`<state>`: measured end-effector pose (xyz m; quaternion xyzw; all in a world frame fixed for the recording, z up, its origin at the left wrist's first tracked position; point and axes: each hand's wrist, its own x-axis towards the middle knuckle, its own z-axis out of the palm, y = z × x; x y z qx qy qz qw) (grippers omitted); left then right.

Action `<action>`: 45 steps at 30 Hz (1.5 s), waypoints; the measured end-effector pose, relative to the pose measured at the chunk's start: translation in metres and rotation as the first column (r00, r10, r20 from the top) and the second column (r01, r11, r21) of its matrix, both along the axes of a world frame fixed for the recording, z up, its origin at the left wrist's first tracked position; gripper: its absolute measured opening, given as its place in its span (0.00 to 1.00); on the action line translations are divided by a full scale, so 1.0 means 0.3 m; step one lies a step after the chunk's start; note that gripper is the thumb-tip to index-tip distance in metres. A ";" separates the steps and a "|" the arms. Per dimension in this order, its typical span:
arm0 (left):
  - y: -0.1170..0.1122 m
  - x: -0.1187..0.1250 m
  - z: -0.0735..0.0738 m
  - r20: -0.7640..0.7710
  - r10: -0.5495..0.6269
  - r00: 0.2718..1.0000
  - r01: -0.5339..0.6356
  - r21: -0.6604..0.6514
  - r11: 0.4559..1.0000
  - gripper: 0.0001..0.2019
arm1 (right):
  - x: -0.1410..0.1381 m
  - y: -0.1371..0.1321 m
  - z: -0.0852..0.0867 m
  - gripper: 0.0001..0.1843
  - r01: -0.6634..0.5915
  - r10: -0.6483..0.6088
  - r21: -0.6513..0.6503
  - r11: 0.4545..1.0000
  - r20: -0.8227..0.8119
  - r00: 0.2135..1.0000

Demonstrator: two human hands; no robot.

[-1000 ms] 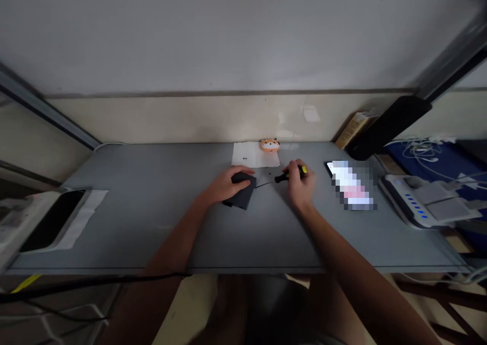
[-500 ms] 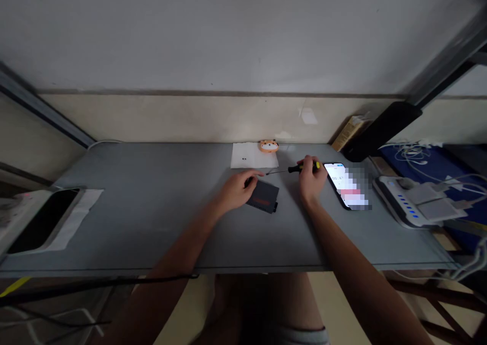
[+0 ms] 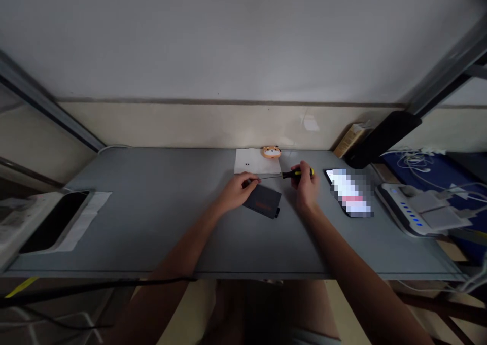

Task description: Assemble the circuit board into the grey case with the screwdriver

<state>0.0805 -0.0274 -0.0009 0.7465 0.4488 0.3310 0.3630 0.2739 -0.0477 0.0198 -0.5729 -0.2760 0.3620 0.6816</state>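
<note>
A small dark box-shaped device (image 3: 264,201) with a reddish label lies flat on the grey table (image 3: 152,218). My left hand (image 3: 238,190) rests on its left end, fingers curled over the edge, holding it down. My right hand (image 3: 305,185) grips a screwdriver (image 3: 292,173) with a black and yellow handle. Its thin shaft points left, and the tip sits at the device's far left corner, close to my left fingers.
A white paper (image 3: 255,161) with two tiny dark specks and an orange animal-shaped figure (image 3: 271,152) lie behind the device. A lit phone (image 3: 348,193) lies to the right, then a white device with blue lights (image 3: 409,208) and cables. A dark tray (image 3: 53,223) sits far left.
The device was turned over, label side up, and shifted right under my left hand. My right hand swung the screwdriver out to the right, then brought its tip back to the device's corner.
</note>
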 end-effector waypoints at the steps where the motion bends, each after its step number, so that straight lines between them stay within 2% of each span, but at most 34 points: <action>1: 0.001 0.000 -0.003 -0.002 -0.001 1.000 0.001 -0.001 1.000 0.10 | -0.001 0.000 0.001 0.28 0.008 -0.008 -0.013 1.000 -0.017 1.000; 5: 0.018 -0.016 -0.013 0.006 0.015 1.000 -0.015 -0.004 1.000 0.11 | 0.002 0.005 -0.006 0.29 0.040 -0.042 -0.024 0.999 -0.082 0.996; 7: 0.040 -0.031 -0.008 -0.011 0.047 0.999 -0.047 0.045 0.998 0.10 | 0.006 0.012 -0.012 0.29 0.057 -0.059 -0.025 0.998 -0.100 0.993; 11: 0.120 -0.050 0.024 -0.196 0.159 0.968 -0.114 0.224 0.968 0.08 | 0.016 0.026 -0.024 0.28 0.093 -0.092 0.000 0.996 -0.129 0.987; 13: 0.158 -0.048 0.038 -0.299 0.185 0.936 -0.111 0.248 0.962 0.07 | 0.021 0.029 -0.028 0.29 0.101 -0.098 0.021 0.995 -0.118 0.988; 15: 0.180 -0.044 0.043 -0.338 0.154 0.928 -0.076 0.235 0.969 0.05 | 0.023 0.027 -0.030 0.30 0.099 -0.096 0.025 0.995 -0.105 0.990; 18: 0.173 -0.057 0.037 -0.343 0.138 0.929 -0.062 0.224 0.973 0.04 | 0.024 0.021 -0.032 0.31 0.098 -0.095 0.016 0.995 -0.117 0.989; 22: 0.118 -0.107 0.031 -0.300 0.191 0.934 -0.117 0.249 0.961 0.10 | 0.026 0.019 -0.032 0.31 0.102 -0.097 0.037 0.994 -0.105 0.990; 23: 0.102 -0.117 0.034 -0.277 0.183 0.943 -0.117 0.236 0.965 0.12 | 0.029 0.020 -0.031 0.31 0.108 -0.104 0.039 0.993 -0.101 0.989; 25: 0.069 -0.122 0.043 -0.201 0.090 0.976 -0.060 0.149 0.987 0.16 | 0.037 0.022 -0.026 0.29 0.137 -0.134 0.032 0.990 -0.082 0.988; 26: 0.053 -0.116 0.049 -0.176 -0.005 0.984 0.021 0.091 0.996 0.19 | 0.043 0.021 -0.021 0.28 0.162 -0.160 0.028 0.986 -0.059 0.985; 28: 0.024 -0.091 0.055 -0.189 -0.198 0.962 0.205 0.016 0.979 0.21 | 0.060 0.014 -0.006 0.26 0.221 -0.222 0.041 0.975 0.023 0.975; 29: 0.013 -0.075 0.055 -0.215 -0.245 0.945 0.253 0.013 0.967 0.20 | 0.069 0.007 0.003 0.25 0.247 -0.252 0.069 0.966 0.081 0.964; 30: 0.004 -0.058 0.052 -0.240 -0.257 0.936 0.269 0.017 0.963 0.19 | 0.078 -0.003 0.014 0.24 0.266 -0.281 0.113 0.957 0.148 0.948; 32: -0.006 -0.032 0.039 -0.261 -0.197 0.945 0.216 0.045 0.975 0.17 | 0.095 -0.027 0.036 0.24 0.266 -0.330 0.233 0.935 0.303 0.894; 34: -0.008 -0.019 0.021 -0.240 -0.090 0.967 0.113 0.084 0.990 0.15 | 0.105 -0.053 0.055 0.25 0.219 -0.350 0.314 0.924 0.465 0.813; 36: -0.006 -0.020 0.009 -0.218 -0.028 0.976 0.053 0.114 0.992 0.14 | 0.106 -0.073 0.065 0.25 0.145 -0.307 0.308 0.940 0.582 0.753; 38: -0.005 -0.029 0.009 -0.226 -0.065 0.972 0.089 0.098 0.991 0.19 | 0.096 -0.085 0.067 0.26 0.046 -0.213 0.260 0.964 0.663 0.718; 41: -0.011 -0.038 0.028 -0.261 -0.157 0.953 0.175 0.047 0.984 0.34 | 0.070 -0.094 0.062 0.25 -0.107 -0.076 0.196 0.975 0.743 0.665; 45: -0.022 -0.033 0.038 -0.255 -0.160 0.954 0.182 0.066 0.981 0.34 | 0.054 -0.104 0.062 0.25 -0.223 0.001 0.179 0.958 0.778 0.629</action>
